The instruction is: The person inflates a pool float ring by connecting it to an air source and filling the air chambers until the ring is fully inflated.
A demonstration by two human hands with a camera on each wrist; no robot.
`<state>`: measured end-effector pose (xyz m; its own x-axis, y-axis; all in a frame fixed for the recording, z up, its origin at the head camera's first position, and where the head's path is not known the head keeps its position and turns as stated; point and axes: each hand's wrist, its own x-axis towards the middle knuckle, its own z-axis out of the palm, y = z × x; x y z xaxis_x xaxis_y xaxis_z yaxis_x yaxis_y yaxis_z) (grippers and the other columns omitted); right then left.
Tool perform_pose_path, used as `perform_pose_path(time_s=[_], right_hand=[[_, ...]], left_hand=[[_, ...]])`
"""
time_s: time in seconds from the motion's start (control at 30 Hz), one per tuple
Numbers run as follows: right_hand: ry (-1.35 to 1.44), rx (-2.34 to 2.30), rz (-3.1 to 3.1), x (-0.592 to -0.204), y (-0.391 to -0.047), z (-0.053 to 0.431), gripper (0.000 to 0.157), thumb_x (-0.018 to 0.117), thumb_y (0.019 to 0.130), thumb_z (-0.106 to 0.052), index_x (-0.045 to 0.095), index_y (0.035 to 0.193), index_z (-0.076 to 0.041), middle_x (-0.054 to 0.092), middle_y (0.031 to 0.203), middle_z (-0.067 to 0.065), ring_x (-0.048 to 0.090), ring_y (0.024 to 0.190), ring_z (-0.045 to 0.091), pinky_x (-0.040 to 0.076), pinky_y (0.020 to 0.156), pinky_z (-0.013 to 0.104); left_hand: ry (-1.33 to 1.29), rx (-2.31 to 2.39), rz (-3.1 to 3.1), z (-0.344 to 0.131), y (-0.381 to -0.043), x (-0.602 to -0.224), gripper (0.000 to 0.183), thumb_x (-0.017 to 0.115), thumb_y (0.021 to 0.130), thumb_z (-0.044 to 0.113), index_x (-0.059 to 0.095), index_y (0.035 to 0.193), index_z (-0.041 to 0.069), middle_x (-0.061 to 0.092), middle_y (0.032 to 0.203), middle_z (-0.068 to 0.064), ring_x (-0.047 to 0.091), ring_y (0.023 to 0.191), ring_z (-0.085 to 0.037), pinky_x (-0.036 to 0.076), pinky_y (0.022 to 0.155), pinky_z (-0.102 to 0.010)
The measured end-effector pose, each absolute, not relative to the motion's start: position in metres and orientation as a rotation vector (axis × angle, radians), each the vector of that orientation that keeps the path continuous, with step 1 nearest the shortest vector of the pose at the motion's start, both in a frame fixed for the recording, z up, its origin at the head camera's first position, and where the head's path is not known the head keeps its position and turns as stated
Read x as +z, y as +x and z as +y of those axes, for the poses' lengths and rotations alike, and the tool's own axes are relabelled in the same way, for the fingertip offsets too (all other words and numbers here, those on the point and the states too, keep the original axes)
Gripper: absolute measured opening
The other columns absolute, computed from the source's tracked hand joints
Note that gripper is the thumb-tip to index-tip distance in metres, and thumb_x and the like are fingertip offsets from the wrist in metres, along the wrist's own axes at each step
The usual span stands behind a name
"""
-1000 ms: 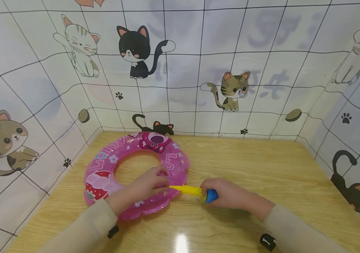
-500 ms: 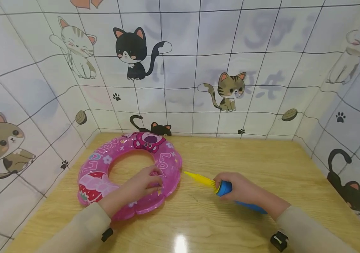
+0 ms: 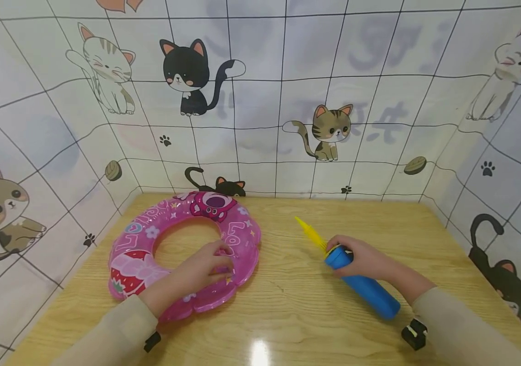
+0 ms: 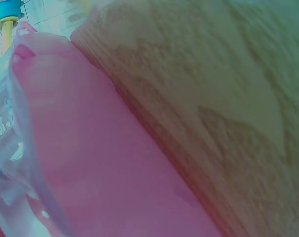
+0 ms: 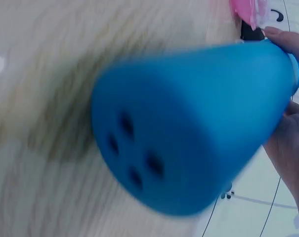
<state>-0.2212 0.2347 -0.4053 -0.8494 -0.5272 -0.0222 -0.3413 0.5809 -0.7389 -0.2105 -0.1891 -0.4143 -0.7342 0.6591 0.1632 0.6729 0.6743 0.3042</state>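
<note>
A pink inflatable swim ring [image 3: 242, 254] lies at the left of the table, printed with strawberries, flowers and letters. My left hand [image 3: 198, 272] rests over its near right part, fingers bent onto the plastic; what lies under the fingertips is hidden. In the left wrist view, the ring's pink side [image 4: 100, 148] fills much of the picture. To the right, my right hand [image 3: 361, 259] grips a blue hand pump [image 3: 372, 295] round its upper end. The pump's yellow nozzle [image 3: 310, 234] points up and left, apart from the ring. Several dark holes mark the pump's blue base [image 5: 139, 153].
Beneath everything is a wooden table [image 3: 278, 330]. A white wall covering [image 3: 260, 101] with grid lines and cartoon cats encloses the back and both sides. Black straps or bands show at both wrists.
The yellow nozzle has come away from beside my left fingers. My right hand has carried the pump right and turned it, so more of its blue body shows. My left hand stays at the ring.
</note>
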Motion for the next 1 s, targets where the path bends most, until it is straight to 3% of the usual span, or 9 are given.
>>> perform_pose_path(time_s=[0.33,0.7,1.0], right_hand=[[-0.642,-1.084,2.543,-0.407,-0.229,0.256,0.065,0.083,0.075,-0.013,0.048,0.130,-0.008,0.044,0.135,0.022,0.041,0.123,0.049,0.046,0.088,0.059],[-0.604,-1.057,2.500,-0.421,-0.239,0.275,0.068,0.085,0.074,-0.016,0.048,0.129,-0.004,0.045,0.133,0.023,0.048,0.116,0.042,0.049,0.085,0.052],[-0.683,-1.016,2.456,-0.411,-0.234,0.280,0.076,0.085,0.074,-0.015,0.042,0.136,-0.001,0.039,0.139,0.028,0.042,0.121,0.051,0.044,0.092,0.060]], left_hand=[[-1.161,-0.537,-2.794,-0.189,-0.211,-0.415,0.014,0.077,0.085,0.024,0.071,0.097,0.026,0.051,0.119,0.000,0.050,0.110,-0.017,0.048,0.095,-0.035],[-1.126,-0.534,-2.829,-0.189,-0.210,-0.416,0.014,0.077,0.085,0.027,0.071,0.097,0.028,0.050,0.119,0.004,0.049,0.111,-0.013,0.048,0.095,-0.033],[-1.136,-0.540,-2.834,-0.189,-0.211,-0.416,0.014,0.077,0.085,0.027,0.071,0.098,0.028,0.049,0.118,0.005,0.048,0.111,-0.012,0.048,0.094,-0.030]])
